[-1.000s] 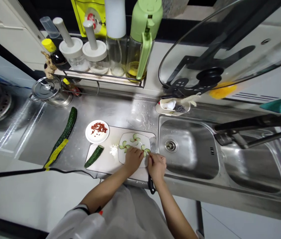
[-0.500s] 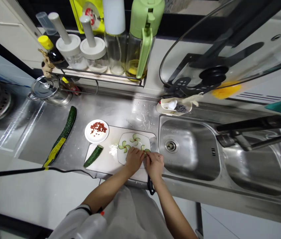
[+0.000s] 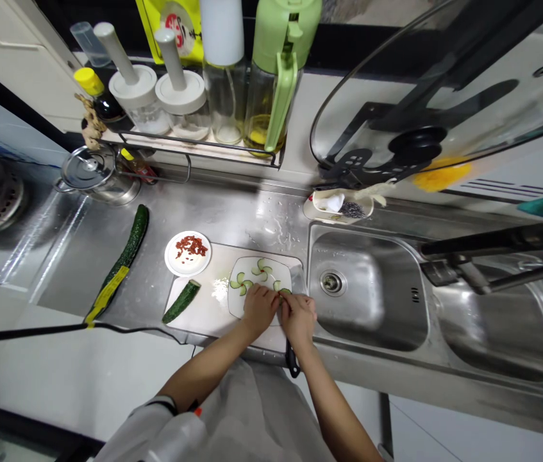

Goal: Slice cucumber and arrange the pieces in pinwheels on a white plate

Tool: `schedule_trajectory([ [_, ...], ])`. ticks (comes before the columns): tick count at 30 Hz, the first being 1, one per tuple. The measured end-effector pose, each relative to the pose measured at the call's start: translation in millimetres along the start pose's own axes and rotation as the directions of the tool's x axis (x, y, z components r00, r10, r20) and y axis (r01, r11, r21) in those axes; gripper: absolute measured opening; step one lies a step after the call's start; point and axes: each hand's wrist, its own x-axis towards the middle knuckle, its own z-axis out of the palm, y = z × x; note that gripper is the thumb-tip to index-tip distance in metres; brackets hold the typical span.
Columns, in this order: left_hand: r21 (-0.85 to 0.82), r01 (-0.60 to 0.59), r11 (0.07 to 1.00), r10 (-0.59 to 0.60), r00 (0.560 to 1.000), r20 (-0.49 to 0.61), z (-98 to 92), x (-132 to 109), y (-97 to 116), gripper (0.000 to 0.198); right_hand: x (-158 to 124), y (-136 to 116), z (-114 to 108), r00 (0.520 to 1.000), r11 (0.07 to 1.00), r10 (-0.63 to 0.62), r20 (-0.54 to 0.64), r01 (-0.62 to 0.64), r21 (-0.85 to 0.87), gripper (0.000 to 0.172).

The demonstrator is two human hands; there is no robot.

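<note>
Over the near right part of a square white plate (image 3: 235,309), my left hand (image 3: 260,307) and my right hand (image 3: 299,316) meet with bent, closed fingers. Their fingertips touch a group of cucumber slices (image 3: 284,292); what is pinched between them is too small and hidden to make out. Two pinwheels of cucumber slices lie on the plate, one at the left (image 3: 241,283) and one at the back (image 3: 262,269), each with a red centre. The plate rests on a white cutting board (image 3: 213,314). Beneath my right hand shows a knife's black handle (image 3: 293,360).
A round white dish (image 3: 171,260) holds small red dried pieces. A cut cucumber piece (image 3: 181,301) lies on the board, and a whole cucumber (image 3: 131,247) with a yellow label lies farther left. The sink (image 3: 367,289) is at the right; a rack (image 3: 194,149) of jars and bottles hangs behind.
</note>
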Motion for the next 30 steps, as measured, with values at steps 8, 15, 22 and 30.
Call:
schedule_trajectory([
  [8, -0.008, 0.01, 1.0, -0.01, 1.0, -0.01, -4.5, -1, 1, 0.016, -1, 1, 0, 1.0, 1.0, -0.001, -0.019, 0.002, 0.024, 0.029],
  [15, -0.009, -0.005, 1.0, 0.005, 1.0, -0.009, -6.9, 0, 1, 0.018, -2, 2, -1, 0.999, 0.998, -0.005, -0.038, 0.007, 0.056, 0.029],
  [22, -0.028, 0.024, 0.999, -0.027, 0.995, -0.1, -28.5, 5, -14, 0.02, -1, -1, -3, 0.998, 0.995, -0.037, -0.049, 0.041, 0.089, 0.028],
  [30, -0.058, 0.305, 0.951, -0.309, 0.912, -0.268, -88.8, 5, -80, 0.019, 3, -16, -2, 0.995, 0.99, -0.078, -0.062, 0.085, 0.115, 0.027],
])
